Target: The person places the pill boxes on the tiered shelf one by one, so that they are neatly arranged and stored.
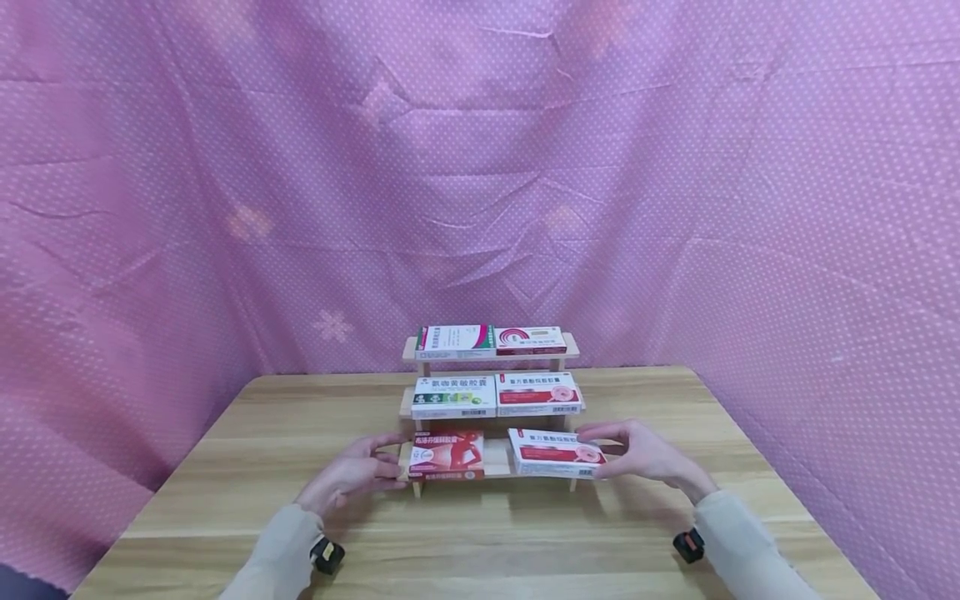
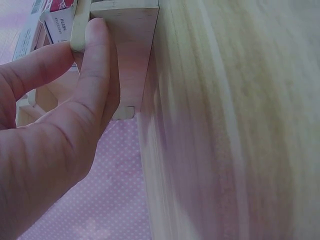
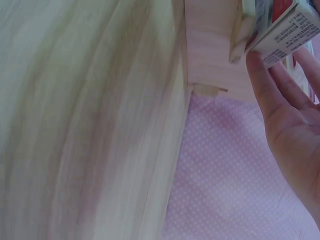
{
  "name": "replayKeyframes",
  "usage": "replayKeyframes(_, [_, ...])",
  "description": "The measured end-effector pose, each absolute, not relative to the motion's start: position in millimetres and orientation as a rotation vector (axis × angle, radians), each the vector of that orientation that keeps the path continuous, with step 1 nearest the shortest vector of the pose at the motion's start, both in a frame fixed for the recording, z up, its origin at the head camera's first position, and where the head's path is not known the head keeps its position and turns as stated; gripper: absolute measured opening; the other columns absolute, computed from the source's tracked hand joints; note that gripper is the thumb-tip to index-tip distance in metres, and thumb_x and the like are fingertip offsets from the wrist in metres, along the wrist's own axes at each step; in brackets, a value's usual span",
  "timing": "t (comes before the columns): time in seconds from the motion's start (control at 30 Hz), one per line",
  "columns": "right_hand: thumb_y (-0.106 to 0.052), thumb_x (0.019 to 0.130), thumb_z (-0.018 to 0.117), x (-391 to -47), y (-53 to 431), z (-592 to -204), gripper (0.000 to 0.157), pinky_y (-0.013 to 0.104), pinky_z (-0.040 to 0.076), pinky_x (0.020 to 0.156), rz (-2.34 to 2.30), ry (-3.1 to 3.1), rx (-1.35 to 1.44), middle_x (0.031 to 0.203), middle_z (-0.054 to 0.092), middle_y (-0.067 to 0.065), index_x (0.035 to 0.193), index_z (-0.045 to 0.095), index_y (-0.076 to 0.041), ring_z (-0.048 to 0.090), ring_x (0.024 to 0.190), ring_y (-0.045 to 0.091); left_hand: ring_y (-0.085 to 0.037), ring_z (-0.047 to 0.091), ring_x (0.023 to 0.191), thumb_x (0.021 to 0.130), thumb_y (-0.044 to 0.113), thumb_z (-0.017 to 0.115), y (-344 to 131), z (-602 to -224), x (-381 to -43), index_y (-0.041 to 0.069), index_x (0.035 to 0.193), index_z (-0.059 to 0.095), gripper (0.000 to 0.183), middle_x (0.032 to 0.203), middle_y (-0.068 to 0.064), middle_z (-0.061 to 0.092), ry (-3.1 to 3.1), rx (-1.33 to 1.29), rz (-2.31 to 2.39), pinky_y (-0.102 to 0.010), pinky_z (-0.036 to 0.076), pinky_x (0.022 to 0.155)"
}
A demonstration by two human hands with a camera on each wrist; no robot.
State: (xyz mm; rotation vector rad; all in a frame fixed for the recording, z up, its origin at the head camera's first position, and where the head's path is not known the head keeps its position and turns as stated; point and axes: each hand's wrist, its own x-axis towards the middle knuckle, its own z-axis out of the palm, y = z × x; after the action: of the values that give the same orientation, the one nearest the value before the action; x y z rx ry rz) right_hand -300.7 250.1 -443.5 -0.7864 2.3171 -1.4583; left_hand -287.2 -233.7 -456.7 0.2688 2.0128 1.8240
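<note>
A three-tier wooden display rack (image 1: 497, 458) stands on the table with medicine boxes on its shelves. My left hand (image 1: 351, 477) pinches the left end of the bottom shelf board (image 2: 80, 25) between thumb and fingers. Beside it on that shelf lies a red medicine box (image 1: 447, 454). At the right of the same shelf, my right hand (image 1: 647, 454) grips the right end of a white-and-red medicine box (image 1: 557, 454). That box sits slightly askew, its end panel (image 3: 292, 37) facing the right wrist camera. Bare shelf shows between the two boxes.
On the middle shelf sit a white-and-green box (image 1: 453, 396) and another white-and-red box (image 1: 536, 393). The top shelf bears a green-edged box (image 1: 455, 340) and a white box with a red arc pattern (image 1: 530, 339). Pink dotted cloth (image 1: 480, 183) hangs behind the wooden table (image 1: 480, 550).
</note>
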Motion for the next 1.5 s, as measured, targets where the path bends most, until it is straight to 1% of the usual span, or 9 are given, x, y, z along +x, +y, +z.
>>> replayKeyframes(0.1, [-0.015,0.081,0.08,-300.0,245.2,-445.7,0.056,0.038,0.047,0.108,-1.468,2.325,-0.782,0.148,0.044,0.024,0.132,0.061,-0.005,0.046,0.134,0.041,-0.026,0.067,0.096,0.086,-0.008,0.058,-233.0,-456.8,-287.1,-0.011,0.15,0.017,0.076,0.119,-0.027,0.055,2.005,0.277,1.823,-0.041,0.057,0.095])
replayKeyframes(0.2, [-0.017,0.08,0.08,-298.8,238.9,-446.7,0.055,0.04,0.047,0.108,-1.463,2.355,-0.785,0.148,0.044,0.026,0.131,0.061,-0.005,0.046,0.133,0.042,-0.026,0.067,0.097,0.086,-0.008,0.057,-232.5,-456.5,-287.3,-0.012,0.15,0.016,0.076,0.12,-0.027,0.055,2.006,0.284,1.825,-0.043,0.057,0.096])
replayKeyframes(0.33, [-0.019,0.078,0.082,-296.8,229.8,-448.2,0.056,0.049,0.044,0.109,-1.468,2.405,-0.754,0.148,0.041,0.028,0.128,0.063,-0.006,0.044,0.134,0.044,-0.026,0.067,0.097,0.086,-0.009,0.057,-231.5,-457.0,-288.5,-0.011,0.15,0.017,0.075,0.12,-0.028,0.055,2.019,0.271,1.827,-0.043,0.056,0.096])
replayKeyframes(0.53, [-0.015,0.072,0.086,-296.6,218.1,-451.4,0.057,0.048,0.042,0.111,-1.488,2.465,-0.776,0.144,0.04,0.026,0.124,0.065,-0.006,0.039,0.134,0.045,-0.026,0.067,0.096,0.085,-0.009,0.058,-231.4,-457.3,-289.7,-0.01,0.15,0.019,0.075,0.12,-0.028,0.054,2.027,0.246,1.834,-0.041,0.058,0.094])
replayKeyframes(0.73, [-0.014,0.072,0.086,-295.0,213.1,-453.2,0.057,0.05,0.039,0.113,-1.502,2.471,-0.759,0.142,0.039,0.027,0.125,0.065,-0.005,0.039,0.134,0.045,-0.026,0.067,0.095,0.085,-0.009,0.058,-232.9,-456.8,-289.3,-0.01,0.15,0.019,0.076,0.12,-0.027,0.054,2.034,0.251,1.828,-0.042,0.057,0.094])
replayKeyframes(0.87, [-0.017,0.073,0.085,-292.0,211.3,-450.5,0.059,0.053,0.04,0.112,-1.482,2.481,-0.729,0.143,0.038,0.026,0.127,0.064,-0.007,0.038,0.133,0.046,-0.026,0.067,0.097,0.086,-0.008,0.057,-232.8,-456.6,-289.3,-0.01,0.15,0.018,0.076,0.121,-0.028,0.055,2.033,0.255,1.823,-0.041,0.057,0.094])
replayKeyframes(1.1, [-0.019,0.075,0.084,-289.9,208.1,-447.4,0.056,0.057,0.041,0.109,-1.454,2.528,-0.686,0.136,0.041,0.021,0.127,0.065,-0.011,0.043,0.128,0.045,-0.027,0.068,0.098,0.086,-0.008,0.057,-233.1,-458.6,-289.5,-0.009,0.15,0.019,0.075,0.123,-0.029,0.055,2.033,0.26,1.826,-0.041,0.058,0.094])
replayKeyframes(1.3, [-0.028,0.073,0.085,-291.1,203.7,-448.7,0.058,0.056,0.045,0.107,-1.39,2.606,-0.615,0.121,0.047,0.013,0.127,0.065,-0.019,0.05,0.122,0.036,-0.026,0.067,0.096,0.085,-0.008,0.059,-233.7,-459.9,-287.9,-0.009,0.15,0.021,0.075,0.121,-0.028,0.054,2.027,0.241,1.852,-0.041,0.058,0.094])
replayKeyframes(1.5, [-0.029,0.072,0.086,-291.8,202.3,-449.3,0.06,0.054,0.047,0.104,-1.373,2.623,-0.554,0.119,0.049,0.012,0.127,0.065,-0.021,0.053,0.119,0.035,-0.026,0.067,0.096,0.085,-0.009,0.059,-232.2,-459.4,-288.7,-0.009,0.15,0.021,0.076,0.121,-0.027,0.054,2.026,0.235,1.854,-0.041,0.058,0.094])
